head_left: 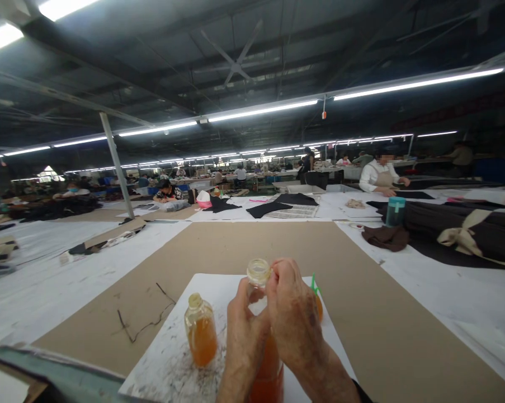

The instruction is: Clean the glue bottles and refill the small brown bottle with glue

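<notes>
In the head view my left hand (244, 338) is wrapped round the upper part of a clear bottle (269, 375) with orange liquid low in it. The bottle stands upright with its mouth uncovered. My right hand (296, 316) is closed at the right side of the bottle's rim, thumb and fingers pinched together; whatever they pinch is hidden. A smaller uncapped bottle (201, 333), also part full of orange liquid, stands to the left. Behind my right hand an orange object with a green top (315, 286) shows in part. Underneath lies a smudged white sheet (172, 358).
Brown paper (382, 330) covers the table. Thin dark-armed eyeglasses (145, 326) lie at left. At right are a teal-lidded cup (395, 211), brown cloth (385, 238) and a tied dark fabric bundle (462, 229). Black fabric pieces (277, 206) lie beyond. A co-worker (382, 176) works far right.
</notes>
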A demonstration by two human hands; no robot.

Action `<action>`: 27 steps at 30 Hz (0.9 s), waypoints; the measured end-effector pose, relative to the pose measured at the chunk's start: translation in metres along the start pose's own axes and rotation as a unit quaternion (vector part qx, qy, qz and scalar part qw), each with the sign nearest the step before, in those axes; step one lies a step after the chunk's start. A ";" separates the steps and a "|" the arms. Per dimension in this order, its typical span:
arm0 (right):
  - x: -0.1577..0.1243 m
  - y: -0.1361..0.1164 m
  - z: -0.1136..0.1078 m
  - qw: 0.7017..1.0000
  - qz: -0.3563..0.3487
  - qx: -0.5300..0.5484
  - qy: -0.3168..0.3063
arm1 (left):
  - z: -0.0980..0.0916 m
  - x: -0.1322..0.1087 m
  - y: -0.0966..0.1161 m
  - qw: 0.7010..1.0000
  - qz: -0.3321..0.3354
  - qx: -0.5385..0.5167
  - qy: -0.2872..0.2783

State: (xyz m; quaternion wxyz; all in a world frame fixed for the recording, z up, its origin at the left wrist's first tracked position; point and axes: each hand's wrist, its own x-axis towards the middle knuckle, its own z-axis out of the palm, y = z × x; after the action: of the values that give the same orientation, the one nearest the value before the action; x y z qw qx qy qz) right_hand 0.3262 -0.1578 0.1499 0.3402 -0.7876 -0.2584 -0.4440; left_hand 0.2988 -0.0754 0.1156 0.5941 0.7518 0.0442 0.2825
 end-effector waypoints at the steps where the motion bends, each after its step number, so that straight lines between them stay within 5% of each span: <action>1: 0.001 0.001 -0.001 1.000 0.008 0.015 -0.003 | 0.000 0.000 0.001 1.000 -0.005 -0.001 0.000; 14: 0.010 0.011 -0.014 0.937 0.189 0.260 -0.140 | -0.001 -0.003 0.005 1.000 -0.023 -0.006 0.005; 20: 0.019 0.018 -0.015 0.873 0.245 0.384 -0.173 | 0.001 -0.003 0.005 1.000 -0.025 0.014 0.012; 27: 0.017 0.027 -0.007 0.746 0.307 0.557 -0.197 | 0.003 -0.003 0.008 1.000 -0.018 0.003 0.013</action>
State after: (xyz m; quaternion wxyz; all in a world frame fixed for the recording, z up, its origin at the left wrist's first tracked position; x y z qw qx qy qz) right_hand 0.3495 -0.1784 0.1591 0.7778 -0.5652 -0.2652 0.0722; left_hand 0.2957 -0.0811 0.1218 0.5960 0.7493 0.0665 0.2809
